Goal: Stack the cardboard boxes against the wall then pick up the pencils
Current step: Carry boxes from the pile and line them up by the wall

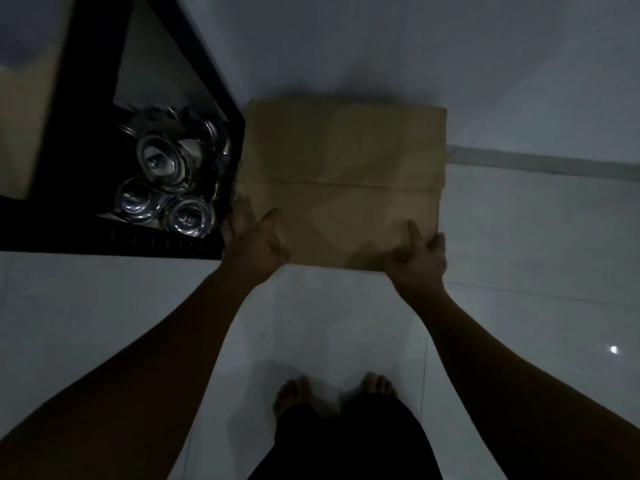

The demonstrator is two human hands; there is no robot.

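Observation:
A brown cardboard box [343,178] sits in the middle of the dim view, its far side close to the pale wall [415,46]. My left hand [254,242] grips the box's near left corner, thumb on top. My right hand [417,259] grips the near right corner, thumb pressed on the top face. A crease runs across the box top. Whether more boxes lie under it is hidden. No pencils are in view.
A black shelf frame [211,81] stands right beside the box on the left, holding several shiny steel bowls [162,161]. The white tiled floor [519,237] spreads to the right and toward me. My bare feet [332,393] stand below the box.

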